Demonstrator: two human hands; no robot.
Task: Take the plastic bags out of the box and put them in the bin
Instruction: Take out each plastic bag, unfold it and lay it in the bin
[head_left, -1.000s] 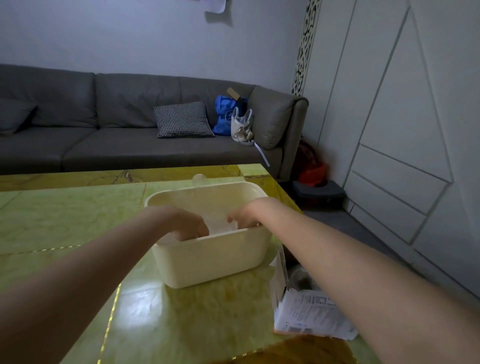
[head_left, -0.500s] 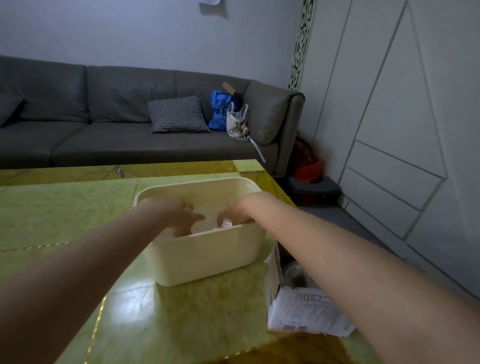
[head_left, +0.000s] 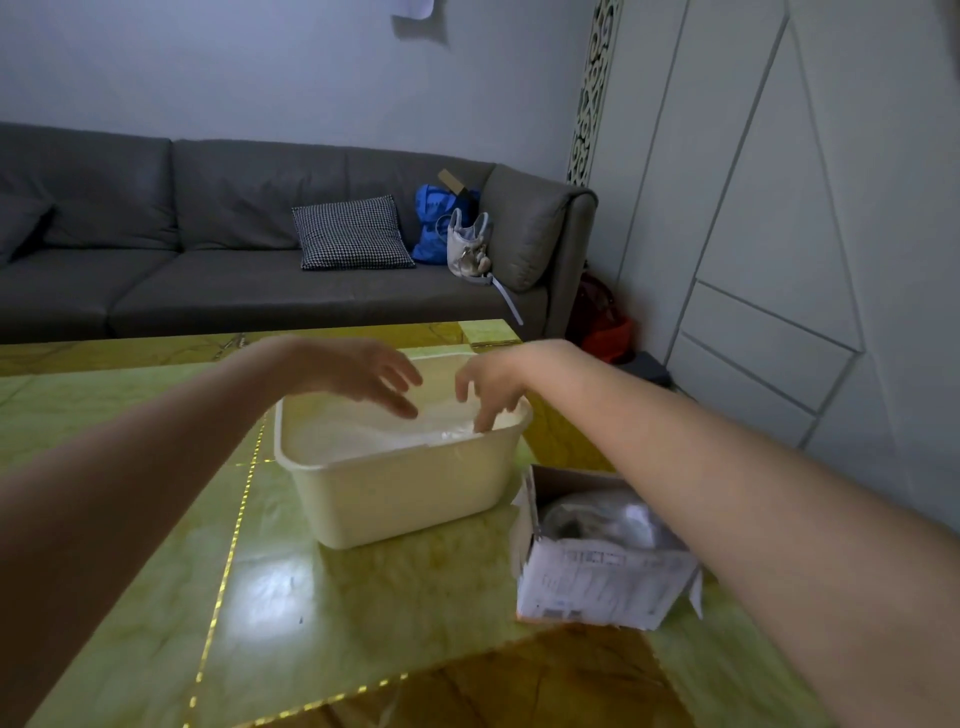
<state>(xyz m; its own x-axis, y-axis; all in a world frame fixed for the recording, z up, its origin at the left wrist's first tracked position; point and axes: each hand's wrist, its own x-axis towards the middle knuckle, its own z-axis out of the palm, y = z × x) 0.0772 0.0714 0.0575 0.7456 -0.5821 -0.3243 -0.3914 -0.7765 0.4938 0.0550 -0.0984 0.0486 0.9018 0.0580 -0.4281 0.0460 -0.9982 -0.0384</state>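
A cream plastic bin (head_left: 415, 493) stands on the green table (head_left: 130, 597), and clear plastic bags (head_left: 415, 434) lie inside it. My left hand (head_left: 358, 371) hovers over the bin with its fingers spread and holds nothing. Over the bin's right side my right hand (head_left: 491, 384) hangs with fingers relaxed and pointing down, the tips close to the bags. A small cardboard box (head_left: 597, 582) with a printed label sits to the bin's right under my right forearm. More crumpled plastic (head_left: 597, 519) shows inside that box.
A grey sofa (head_left: 208, 270) runs behind the table, with a checked cushion (head_left: 353, 234), a blue bag (head_left: 434, 223) and a white bag (head_left: 467, 244) on it. White wall panels (head_left: 779, 260) stand on the right, with red and dark items (head_left: 608, 322) on the floor.
Both hands have come up out of the bin and opened, leaving the plastic bags inside. The view has shifted a little.
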